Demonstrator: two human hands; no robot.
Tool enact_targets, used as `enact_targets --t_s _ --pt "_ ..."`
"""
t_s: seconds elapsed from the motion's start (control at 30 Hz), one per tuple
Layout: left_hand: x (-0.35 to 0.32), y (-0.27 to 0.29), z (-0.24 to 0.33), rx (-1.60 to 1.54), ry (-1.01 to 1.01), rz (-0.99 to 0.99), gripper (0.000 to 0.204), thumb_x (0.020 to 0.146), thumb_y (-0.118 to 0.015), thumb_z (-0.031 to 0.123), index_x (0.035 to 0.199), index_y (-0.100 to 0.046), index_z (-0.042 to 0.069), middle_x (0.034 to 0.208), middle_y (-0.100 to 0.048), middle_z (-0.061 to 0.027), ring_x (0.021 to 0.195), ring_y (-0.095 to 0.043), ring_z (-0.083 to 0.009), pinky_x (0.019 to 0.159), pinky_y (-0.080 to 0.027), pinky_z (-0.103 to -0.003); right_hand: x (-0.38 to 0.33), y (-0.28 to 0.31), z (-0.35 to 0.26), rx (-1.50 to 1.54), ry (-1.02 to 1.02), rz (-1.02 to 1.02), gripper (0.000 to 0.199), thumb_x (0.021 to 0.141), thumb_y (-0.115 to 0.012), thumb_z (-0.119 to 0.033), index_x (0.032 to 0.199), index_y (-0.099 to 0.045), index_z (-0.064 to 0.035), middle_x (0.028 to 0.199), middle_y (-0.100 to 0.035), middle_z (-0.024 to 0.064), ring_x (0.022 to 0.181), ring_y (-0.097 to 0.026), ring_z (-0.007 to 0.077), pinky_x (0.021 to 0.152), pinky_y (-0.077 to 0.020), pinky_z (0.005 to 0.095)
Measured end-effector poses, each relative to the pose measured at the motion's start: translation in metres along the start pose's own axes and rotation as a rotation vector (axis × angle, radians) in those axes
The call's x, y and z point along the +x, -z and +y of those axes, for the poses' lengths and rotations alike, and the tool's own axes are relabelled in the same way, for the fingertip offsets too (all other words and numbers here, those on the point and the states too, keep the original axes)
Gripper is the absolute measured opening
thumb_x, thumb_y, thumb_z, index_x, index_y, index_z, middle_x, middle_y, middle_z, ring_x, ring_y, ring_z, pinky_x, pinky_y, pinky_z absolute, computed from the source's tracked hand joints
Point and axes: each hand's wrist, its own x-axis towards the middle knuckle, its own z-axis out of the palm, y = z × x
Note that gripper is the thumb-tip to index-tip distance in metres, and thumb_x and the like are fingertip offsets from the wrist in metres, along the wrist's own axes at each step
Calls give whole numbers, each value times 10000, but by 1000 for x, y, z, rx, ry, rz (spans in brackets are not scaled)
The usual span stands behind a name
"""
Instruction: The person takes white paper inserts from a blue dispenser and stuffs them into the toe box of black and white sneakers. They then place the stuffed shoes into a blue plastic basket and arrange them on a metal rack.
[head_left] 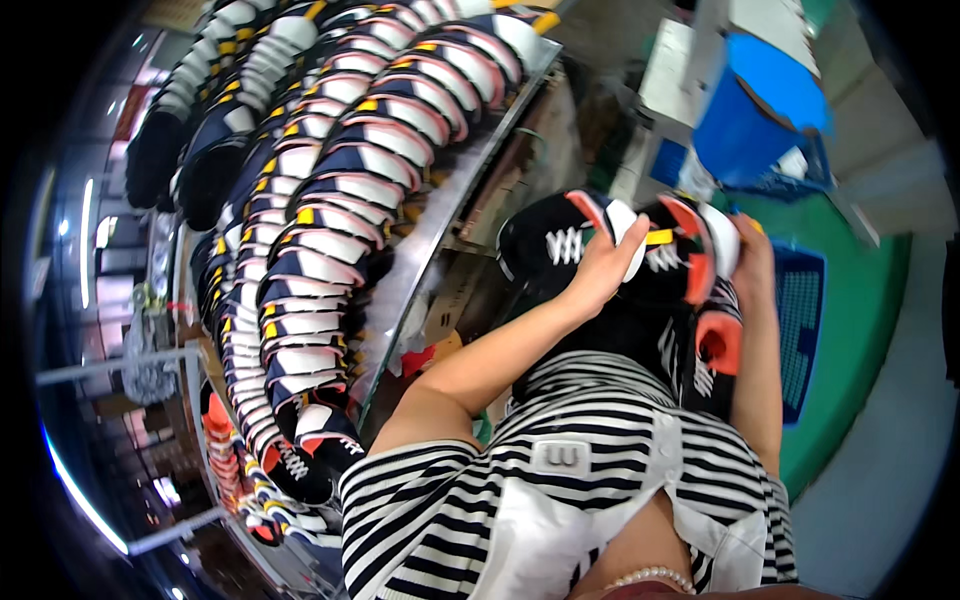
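Observation:
My left hand [607, 262] is closed around the heel end of a black shoe [530, 243] with white laces and a coral lining, its toe pointing left. Beside it, a second shoe [722, 240] with a white heel and coral collar is in my right hand [753, 262], whose fingers are partly hidden behind the heel. A yellow tab [658, 237] shows between the two shoes. Just below them, a third shoe [718, 342] with a coral opening and white laces rests against my lap, near my right forearm.
Long rows of nested shoes [325, 265] in white, navy and yellow lie on a metal-edged table [480, 195] at the left. A blue bin [745, 120] stands at the far right, by a pale machine [668, 75]. A blue basket [800, 335] sits on the green floor [855, 290].

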Motion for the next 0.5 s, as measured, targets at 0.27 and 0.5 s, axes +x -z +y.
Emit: enact_targets --t_s 0.27,0.5 --pt "22 -17 -2 -101 -61 -23 236 784 -706 113 977 -625 3 897 -647 -40 796 -599 -107 705 -466 -257 -24 -61 26 -276 75 29 217 902 -622 -191 1027 -594 -16 862 -599 26 740 -535 72 656 -421 210" --pt "113 -21 6 137 -111 -130 256 755 -695 97 968 -631 -30 883 -663 -78 760 -627 -152 687 -480 -282 29 -46 22 153 146 5 96 899 -601 -86 869 -525 -34 894 -609 73 726 -625 133 682 -543 234"
